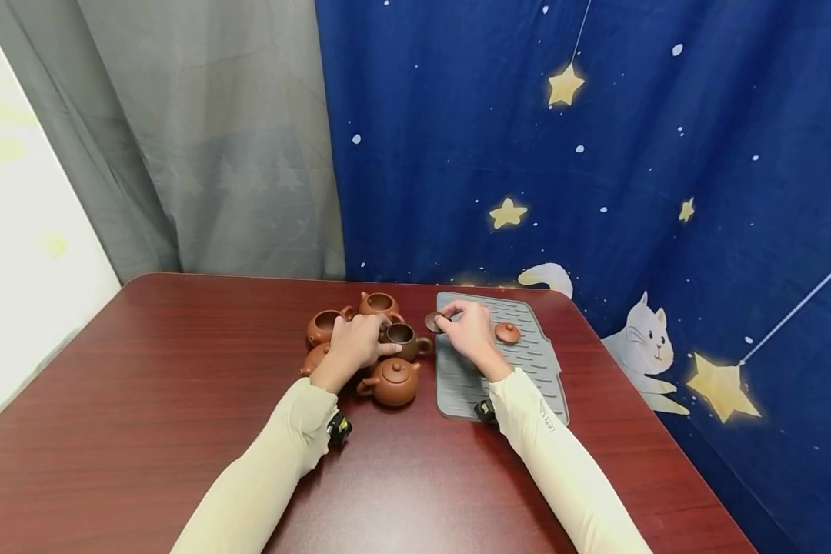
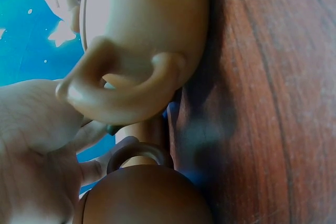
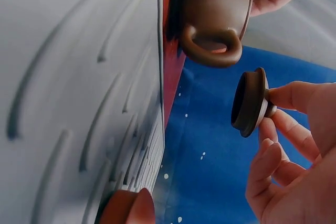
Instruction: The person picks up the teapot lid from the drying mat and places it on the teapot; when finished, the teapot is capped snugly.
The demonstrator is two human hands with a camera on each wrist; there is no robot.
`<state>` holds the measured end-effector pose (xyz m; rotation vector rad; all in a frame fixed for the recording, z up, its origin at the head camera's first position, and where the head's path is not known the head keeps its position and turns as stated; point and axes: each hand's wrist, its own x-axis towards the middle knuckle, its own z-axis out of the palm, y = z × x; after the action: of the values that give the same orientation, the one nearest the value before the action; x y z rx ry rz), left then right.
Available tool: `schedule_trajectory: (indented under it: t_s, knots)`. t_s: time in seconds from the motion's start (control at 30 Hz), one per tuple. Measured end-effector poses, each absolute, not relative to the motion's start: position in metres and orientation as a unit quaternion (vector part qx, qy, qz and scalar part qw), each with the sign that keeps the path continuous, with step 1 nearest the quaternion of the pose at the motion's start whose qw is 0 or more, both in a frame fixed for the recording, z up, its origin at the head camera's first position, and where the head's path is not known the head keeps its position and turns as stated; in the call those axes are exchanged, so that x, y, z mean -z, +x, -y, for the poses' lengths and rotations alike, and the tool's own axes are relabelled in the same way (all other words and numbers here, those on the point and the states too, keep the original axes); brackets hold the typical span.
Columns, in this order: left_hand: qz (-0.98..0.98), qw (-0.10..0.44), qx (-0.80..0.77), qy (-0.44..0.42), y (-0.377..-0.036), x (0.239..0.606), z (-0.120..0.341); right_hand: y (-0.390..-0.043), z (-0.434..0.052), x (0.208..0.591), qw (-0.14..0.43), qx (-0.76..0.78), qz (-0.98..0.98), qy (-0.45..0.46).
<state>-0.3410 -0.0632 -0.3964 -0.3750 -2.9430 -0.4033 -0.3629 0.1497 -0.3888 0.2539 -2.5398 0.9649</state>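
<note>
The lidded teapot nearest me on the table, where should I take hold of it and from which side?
Take the lidded teapot by its loop handle, which juts out on the left side, toward the left hand. Come in from the near left, where the table is bare; other pots crowd the far side. The round body offers no easy grip, and the lid knob would lift only the lid.

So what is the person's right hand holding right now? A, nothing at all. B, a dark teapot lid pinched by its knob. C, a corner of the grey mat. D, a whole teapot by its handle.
B: the right hand pinches the dark lid by its knob, holding it in the air beside the open dark teapot that the left hand steadies.
</note>
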Motion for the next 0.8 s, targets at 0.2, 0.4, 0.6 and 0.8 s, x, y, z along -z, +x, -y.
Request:
schedule_trajectory:
  t_s: [0.2,0.4,0.6,0.8]
  knots:
    - [0.981,0.077,0.133,-0.122,-0.341,0.397,0.062,-0.359,-0.145,0.388,0.198,-0.353,0.908,0.109]
    - [0.981,0.074,0.134,-0.121,-0.343,0.397,0.062,-0.355,-0.140,0.385,0.202,-0.353,0.906,0.118]
    - [0.981,0.075,0.134,-0.121,-0.344,0.398,0.062,-0.353,-0.131,0.386,0.195,-0.345,0.910,0.120]
    - [0.981,0.077,0.133,-0.120,-0.343,0.398,0.062,-0.351,-0.122,0.386,0.197,-0.340,0.909,0.139]
